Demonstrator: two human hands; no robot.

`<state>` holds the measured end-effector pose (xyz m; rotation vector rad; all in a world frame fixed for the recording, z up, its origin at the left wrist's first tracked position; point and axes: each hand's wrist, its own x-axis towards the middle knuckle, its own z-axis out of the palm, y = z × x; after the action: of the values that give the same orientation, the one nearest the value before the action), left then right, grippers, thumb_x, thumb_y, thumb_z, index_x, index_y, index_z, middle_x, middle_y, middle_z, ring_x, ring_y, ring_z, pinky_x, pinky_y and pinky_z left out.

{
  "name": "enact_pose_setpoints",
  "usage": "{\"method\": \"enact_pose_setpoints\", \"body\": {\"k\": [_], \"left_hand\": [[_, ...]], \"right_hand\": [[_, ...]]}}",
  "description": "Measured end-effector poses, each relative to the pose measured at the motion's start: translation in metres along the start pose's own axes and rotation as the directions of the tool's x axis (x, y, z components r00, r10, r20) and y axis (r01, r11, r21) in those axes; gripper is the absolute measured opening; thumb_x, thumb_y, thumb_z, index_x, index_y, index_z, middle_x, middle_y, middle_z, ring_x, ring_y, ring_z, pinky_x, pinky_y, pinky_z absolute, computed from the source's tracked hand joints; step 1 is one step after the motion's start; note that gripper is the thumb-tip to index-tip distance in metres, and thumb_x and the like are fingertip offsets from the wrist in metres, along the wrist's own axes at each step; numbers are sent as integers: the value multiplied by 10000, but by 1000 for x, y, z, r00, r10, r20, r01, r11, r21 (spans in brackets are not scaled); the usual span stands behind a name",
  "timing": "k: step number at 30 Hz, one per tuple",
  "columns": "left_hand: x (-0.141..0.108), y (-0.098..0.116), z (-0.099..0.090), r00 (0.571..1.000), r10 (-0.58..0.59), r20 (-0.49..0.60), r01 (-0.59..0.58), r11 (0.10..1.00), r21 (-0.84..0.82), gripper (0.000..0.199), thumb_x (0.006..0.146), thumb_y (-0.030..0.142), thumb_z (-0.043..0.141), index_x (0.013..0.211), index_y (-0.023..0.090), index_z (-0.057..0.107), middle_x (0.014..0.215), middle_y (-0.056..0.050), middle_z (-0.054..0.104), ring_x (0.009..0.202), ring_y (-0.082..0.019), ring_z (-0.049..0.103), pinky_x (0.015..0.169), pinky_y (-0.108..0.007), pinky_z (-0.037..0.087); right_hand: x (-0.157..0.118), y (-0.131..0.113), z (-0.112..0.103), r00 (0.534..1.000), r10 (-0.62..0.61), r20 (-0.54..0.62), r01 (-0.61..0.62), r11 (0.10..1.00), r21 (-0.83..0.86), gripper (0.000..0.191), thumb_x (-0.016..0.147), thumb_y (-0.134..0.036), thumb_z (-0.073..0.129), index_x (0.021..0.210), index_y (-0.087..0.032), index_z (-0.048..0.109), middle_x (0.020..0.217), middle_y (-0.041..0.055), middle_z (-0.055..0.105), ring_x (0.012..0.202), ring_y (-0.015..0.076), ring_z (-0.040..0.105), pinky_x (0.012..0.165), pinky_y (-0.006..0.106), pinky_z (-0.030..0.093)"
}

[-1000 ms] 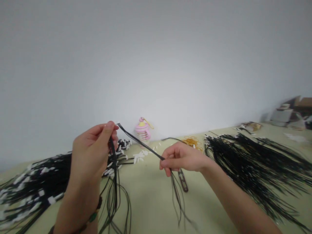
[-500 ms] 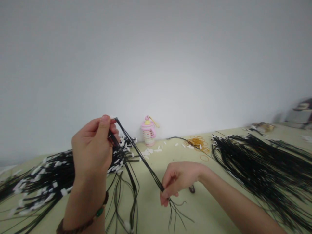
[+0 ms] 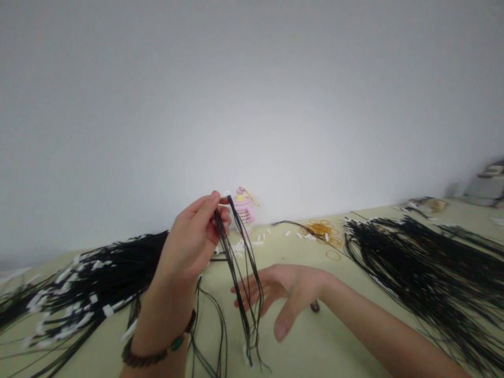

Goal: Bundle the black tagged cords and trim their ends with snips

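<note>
My left hand (image 3: pixel 200 231), raised above the table, pinches a bundle of thin black wires (image 3: pixel 236 273) by a small white connector at its top. Two strands of the bundle hang down from it, their lower ends near the table. Close beside these hanging wires is my right hand (image 3: pixel 283 294), its fingers and thumb spread apart with nothing gripped; the wires pass in front of its fingertips, and I cannot tell whether they touch. Loose black wires (image 3: pixel 224 325) lie on the table below my left wrist.
A heap of black wires with white connectors (image 3: pixel 106 268) lies left. More black wires (image 3: pixel 425 268) spread out right. Behind stand a pink and white cup-shaped container (image 3: pixel 243 209), rubber bands (image 3: pixel 319 229) and small white pieces (image 3: pixel 240 245). The wall (image 3: pixel 252 105) rises behind the pale table (image 3: pixel 307 346).
My left hand has moved to the right with the wire bundle. My right hand has let go of the wires' lower end and spread its fingers; the strands now hang loose.
</note>
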<state>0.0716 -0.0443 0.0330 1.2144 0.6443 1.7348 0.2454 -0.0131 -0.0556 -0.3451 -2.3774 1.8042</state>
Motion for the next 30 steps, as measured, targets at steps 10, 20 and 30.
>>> {"method": "enact_pose_setpoints", "body": {"k": [10,20,30], "left_hand": [[2,15,-10,998,-67,-6,66,985,-157,195,899,152,505,756,153,638,713,-11,625,642,-96,569,623,-194,527],[10,44,-60,949,151,-277,-201,966,-162,213,946,150,418,779,154,551,653,34,555,546,-62,523,523,-172,460],[7,61,-99,908,218,-357,-276,954,-119,231,924,140,370,724,146,485,573,59,529,497,-40,534,491,-161,479]], "right_hand": [[7,-9,13,953,97,288,-59,989,-138,280,676,-363,728,766,-102,680,779,12,657,794,79,611,879,142,442],[-4,19,-18,997,27,74,-44,970,237,590,541,-324,833,1028,-121,570,821,24,659,714,89,654,672,183,527],[-11,16,-23,994,-82,-73,104,915,391,488,676,-295,773,1106,-106,638,975,109,670,834,128,656,737,226,520]]}}
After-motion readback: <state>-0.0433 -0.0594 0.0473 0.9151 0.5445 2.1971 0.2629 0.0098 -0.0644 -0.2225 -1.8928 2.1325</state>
